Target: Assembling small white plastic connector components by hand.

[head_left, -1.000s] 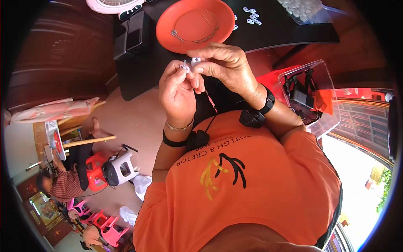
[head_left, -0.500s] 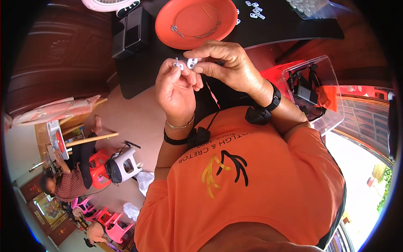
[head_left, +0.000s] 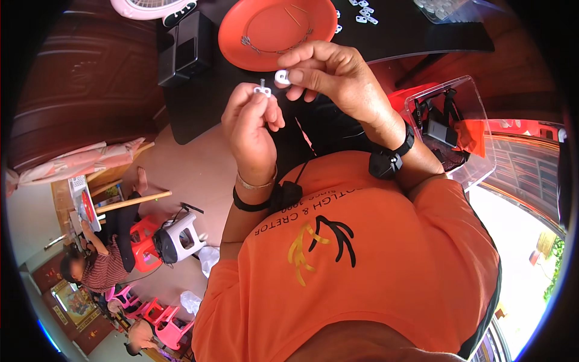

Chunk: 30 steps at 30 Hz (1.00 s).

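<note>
Your left hand [head_left: 252, 120] pinches a small white piece [head_left: 262, 92] between thumb and forefinger, the two closed tight on it and the remaining fingers loosely curled. A metal spring [head_left: 263, 83] stands up from the top of that piece. Just beside it, your right hand [head_left: 335, 75] grips a second piece [head_left: 281, 77], also white and with a hole showing, its thumb and forefinger closed on the sides and its other fingers bent beneath. The two pieces are near each other but apart, held up on your side of the plate [head_left: 231, 36].

That orange-red plate sits close to the near edge of the black table [head_left: 398, 45], with a curved line of metal bits [head_left: 277, 53] along its near side and thin sticks [head_left: 295, 15] toward its far side. Loose white parts [head_left: 366, 15] lie between the plate and the table's right end, where a clear bag [head_left: 449, 11] holds many more. A dark box [head_left: 184, 51] rests at the table's left edge. To your right, a clear bin [head_left: 476, 90] holds dark gear [head_left: 440, 130]; well off to your left, a co-worker in a striped top [head_left: 108, 268] sits near a white stool [head_left: 181, 241].
</note>
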Each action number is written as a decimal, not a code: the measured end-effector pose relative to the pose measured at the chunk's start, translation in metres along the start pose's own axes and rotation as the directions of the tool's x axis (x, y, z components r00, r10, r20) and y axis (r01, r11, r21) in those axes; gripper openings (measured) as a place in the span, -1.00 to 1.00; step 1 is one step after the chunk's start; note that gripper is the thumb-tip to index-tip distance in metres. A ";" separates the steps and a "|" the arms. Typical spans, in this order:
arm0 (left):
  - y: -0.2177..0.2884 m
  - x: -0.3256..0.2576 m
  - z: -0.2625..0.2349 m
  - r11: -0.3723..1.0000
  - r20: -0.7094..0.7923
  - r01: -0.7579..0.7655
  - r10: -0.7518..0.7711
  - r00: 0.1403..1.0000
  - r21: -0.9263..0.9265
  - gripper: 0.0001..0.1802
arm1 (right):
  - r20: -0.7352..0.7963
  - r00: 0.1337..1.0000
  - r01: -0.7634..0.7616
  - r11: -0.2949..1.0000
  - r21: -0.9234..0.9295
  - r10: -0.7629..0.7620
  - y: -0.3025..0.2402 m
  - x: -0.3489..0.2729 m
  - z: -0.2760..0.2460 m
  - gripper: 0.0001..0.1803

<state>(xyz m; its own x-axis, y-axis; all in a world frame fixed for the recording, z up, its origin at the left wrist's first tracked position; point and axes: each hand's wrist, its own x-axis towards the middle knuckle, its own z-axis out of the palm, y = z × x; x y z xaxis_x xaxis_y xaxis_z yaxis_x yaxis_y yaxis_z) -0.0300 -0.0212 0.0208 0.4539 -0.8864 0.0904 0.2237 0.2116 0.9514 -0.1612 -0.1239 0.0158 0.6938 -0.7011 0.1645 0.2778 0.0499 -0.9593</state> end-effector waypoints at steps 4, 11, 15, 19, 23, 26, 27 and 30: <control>-0.004 -0.001 0.004 0.993 -0.002 0.057 -0.057 0.998 0.100 -0.81 | -0.037 0.998 -0.042 0.998 0.047 0.044 -0.004 0.001 -0.001 -0.82; -0.006 -0.001 0.003 0.988 0.020 0.033 -0.036 0.999 0.151 -0.80 | -0.036 0.999 -0.036 0.998 0.042 0.038 0.001 0.001 0.000 -0.82; -0.007 -0.001 0.003 0.989 0.011 0.043 -0.045 0.999 0.140 -0.80 | -0.022 1.000 -0.012 1.000 0.023 0.013 0.002 0.000 0.000 -0.83; -0.007 -0.002 0.003 0.987 0.014 0.042 -0.045 0.999 0.157 -0.81 | -0.032 0.999 0.002 1.000 0.028 -0.001 0.000 -0.001 0.003 -0.83; -0.008 -0.003 0.002 0.982 0.050 0.012 -0.021 0.999 0.189 -0.82 | -0.042 0.999 0.002 1.000 0.005 -0.001 -0.002 -0.003 0.005 -0.84; -0.007 -0.003 0.003 0.977 0.023 0.015 -0.021 1.000 0.214 -0.79 | -0.033 0.999 0.000 1.000 -0.012 0.000 -0.001 -0.003 0.005 -0.84; -0.007 -0.003 0.004 0.977 0.024 0.016 -0.022 0.999 0.213 -0.79 | -0.039 0.999 -0.005 1.000 -0.023 0.004 -0.001 -0.003 0.004 -0.84; -0.005 -0.003 0.007 0.973 0.028 0.026 -0.033 0.999 0.231 -0.78 | 0.001 0.999 0.032 0.999 -0.031 -0.032 0.005 -0.003 0.004 -0.83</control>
<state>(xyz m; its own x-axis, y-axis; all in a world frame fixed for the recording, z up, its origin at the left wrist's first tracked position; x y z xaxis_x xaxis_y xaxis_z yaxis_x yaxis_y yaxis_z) -0.0387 -0.0223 0.0179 0.4218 -0.9042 0.0671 0.0304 0.0881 0.9956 -0.1593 -0.1183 0.0117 0.6850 -0.7018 0.1954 0.2792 0.0051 -0.9602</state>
